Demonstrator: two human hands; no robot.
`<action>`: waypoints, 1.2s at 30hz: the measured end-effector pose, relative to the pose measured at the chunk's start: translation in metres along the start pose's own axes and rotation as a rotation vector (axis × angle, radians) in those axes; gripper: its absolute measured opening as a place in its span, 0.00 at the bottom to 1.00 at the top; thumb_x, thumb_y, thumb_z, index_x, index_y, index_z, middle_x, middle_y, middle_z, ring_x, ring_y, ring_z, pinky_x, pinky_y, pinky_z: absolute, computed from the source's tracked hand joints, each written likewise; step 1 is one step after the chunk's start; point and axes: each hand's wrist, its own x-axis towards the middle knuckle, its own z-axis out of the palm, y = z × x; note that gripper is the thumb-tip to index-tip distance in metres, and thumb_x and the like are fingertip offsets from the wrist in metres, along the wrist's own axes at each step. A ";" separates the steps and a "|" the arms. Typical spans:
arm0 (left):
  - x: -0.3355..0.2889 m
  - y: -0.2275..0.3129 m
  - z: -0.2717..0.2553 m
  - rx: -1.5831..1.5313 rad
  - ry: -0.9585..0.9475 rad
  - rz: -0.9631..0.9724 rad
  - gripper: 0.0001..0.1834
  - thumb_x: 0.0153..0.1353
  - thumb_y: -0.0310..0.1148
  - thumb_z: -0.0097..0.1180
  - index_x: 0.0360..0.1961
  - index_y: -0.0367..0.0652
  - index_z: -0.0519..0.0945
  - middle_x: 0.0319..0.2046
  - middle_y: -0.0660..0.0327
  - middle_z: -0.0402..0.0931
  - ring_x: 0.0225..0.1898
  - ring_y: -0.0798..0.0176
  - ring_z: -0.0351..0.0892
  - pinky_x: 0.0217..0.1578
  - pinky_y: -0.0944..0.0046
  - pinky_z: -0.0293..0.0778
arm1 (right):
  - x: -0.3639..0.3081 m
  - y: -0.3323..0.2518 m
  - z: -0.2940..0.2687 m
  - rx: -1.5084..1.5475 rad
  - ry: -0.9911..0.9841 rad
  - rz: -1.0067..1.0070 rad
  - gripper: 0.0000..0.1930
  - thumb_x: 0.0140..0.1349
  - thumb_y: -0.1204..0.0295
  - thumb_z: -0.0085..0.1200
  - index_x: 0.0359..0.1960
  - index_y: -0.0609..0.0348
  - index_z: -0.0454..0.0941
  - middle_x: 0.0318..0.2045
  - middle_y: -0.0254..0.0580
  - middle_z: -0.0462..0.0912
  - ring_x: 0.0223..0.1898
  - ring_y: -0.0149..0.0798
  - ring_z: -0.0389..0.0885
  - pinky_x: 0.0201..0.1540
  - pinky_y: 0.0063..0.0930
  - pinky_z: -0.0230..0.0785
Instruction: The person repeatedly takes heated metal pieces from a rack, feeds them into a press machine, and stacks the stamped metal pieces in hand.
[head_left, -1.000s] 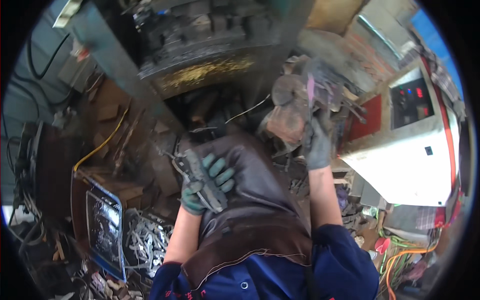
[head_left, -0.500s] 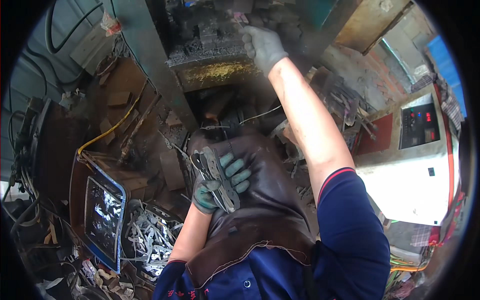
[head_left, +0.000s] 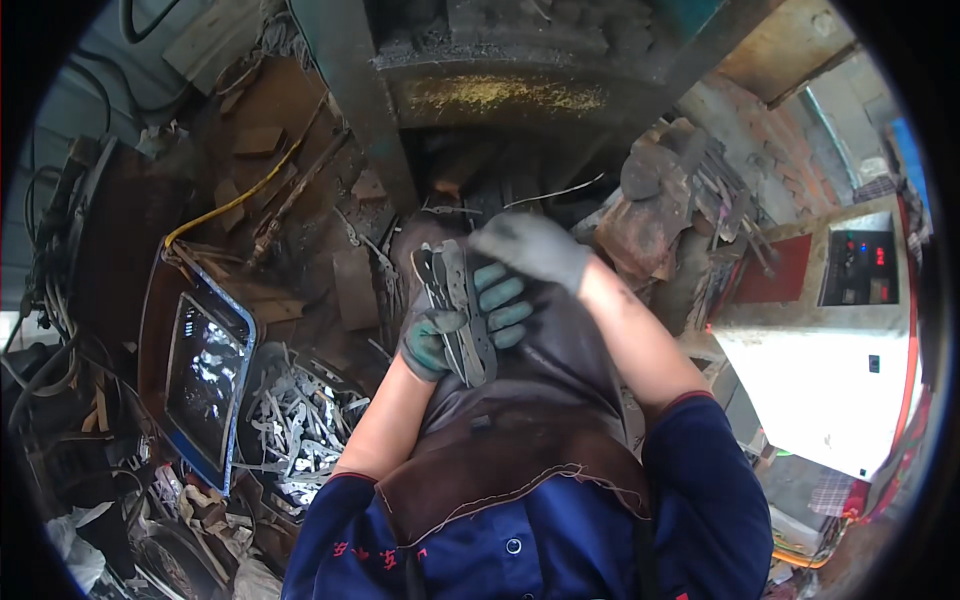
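My left hand [head_left: 430, 343], in a green and grey work glove, is wrapped round a stack of flat, shaped metal blanks [head_left: 458, 285] above my apron-covered lap. The stack stands on a slant, its thumb side facing left and the gloved fingertips showing on the right. My right hand [head_left: 532, 248], in a grey glove, is just beyond the upper right end of the stack. It is smeared by motion, so its fingers and any contact with the blanks cannot be made out.
A dark machine's bed [head_left: 500, 95] with yellowish crumbs lies straight ahead. A heap of loose metal pieces [head_left: 295, 425] sits at lower left, beside a blue-rimmed tray [head_left: 245, 340]. At right stands a white control cabinet [head_left: 825, 360]. A yellow cable [head_left: 235, 200] runs at left.
My right hand has come back from the machine, down towards the stack; the small glowing piece at its fingertips no longer shows. My left hand still grips the blanks. The whole view has shifted.
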 end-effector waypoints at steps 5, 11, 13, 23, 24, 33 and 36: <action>0.010 -0.006 0.003 -0.015 -0.070 -0.095 0.45 0.47 0.32 0.71 0.68 0.44 0.63 0.57 0.56 0.69 0.62 0.44 0.68 0.63 0.42 0.66 | 0.006 0.019 0.010 0.089 -0.083 -0.071 0.23 0.61 0.50 0.60 0.38 0.60 0.84 0.25 0.45 0.84 0.27 0.36 0.80 0.36 0.33 0.73; -0.009 -0.006 0.001 0.001 -0.054 0.018 0.44 0.50 0.31 0.68 0.69 0.54 0.62 0.65 0.61 0.66 0.68 0.40 0.60 0.64 0.38 0.61 | -0.104 0.025 -0.058 0.738 0.491 0.230 0.17 0.67 0.59 0.54 0.37 0.63 0.83 0.20 0.31 0.78 0.17 0.24 0.73 0.18 0.17 0.60; -0.005 -0.006 0.028 0.049 0.121 0.012 0.31 0.46 0.29 0.69 0.52 0.54 0.68 0.44 0.66 0.64 0.60 0.50 0.65 0.58 0.46 0.66 | -0.145 0.055 -0.071 0.884 0.639 0.165 0.18 0.68 0.57 0.56 0.44 0.62 0.81 0.28 0.34 0.82 0.25 0.25 0.79 0.25 0.16 0.68; -0.003 -0.008 -0.002 0.069 0.023 -0.026 0.44 0.51 0.28 0.64 0.71 0.54 0.61 0.68 0.59 0.62 0.71 0.41 0.57 0.67 0.36 0.57 | -0.181 0.174 -0.046 1.261 1.224 0.044 0.18 0.70 0.70 0.51 0.59 0.61 0.73 0.49 0.39 0.83 0.47 0.36 0.83 0.45 0.26 0.76; -0.005 -0.008 -0.006 0.067 -0.002 -0.016 0.46 0.52 0.28 0.63 0.73 0.53 0.58 0.71 0.57 0.59 0.72 0.39 0.55 0.69 0.35 0.55 | -0.176 0.180 -0.047 1.318 1.206 -0.022 0.18 0.71 0.69 0.50 0.59 0.61 0.72 0.49 0.43 0.83 0.48 0.36 0.82 0.47 0.28 0.76; 0.000 -0.008 -0.003 0.072 0.016 -0.010 0.45 0.52 0.28 0.62 0.72 0.52 0.59 0.71 0.55 0.59 0.72 0.39 0.55 0.69 0.35 0.54 | -0.119 0.203 -0.097 1.410 1.318 0.005 0.18 0.71 0.65 0.52 0.57 0.61 0.73 0.51 0.44 0.80 0.51 0.36 0.79 0.52 0.31 0.73; -0.004 -0.005 0.001 0.065 0.052 0.006 0.45 0.51 0.28 0.64 0.72 0.53 0.61 0.69 0.57 0.62 0.71 0.41 0.58 0.69 0.37 0.56 | -0.112 0.197 -0.094 1.519 1.271 0.197 0.14 0.70 0.65 0.54 0.53 0.55 0.76 0.40 0.37 0.82 0.38 0.31 0.80 0.37 0.22 0.72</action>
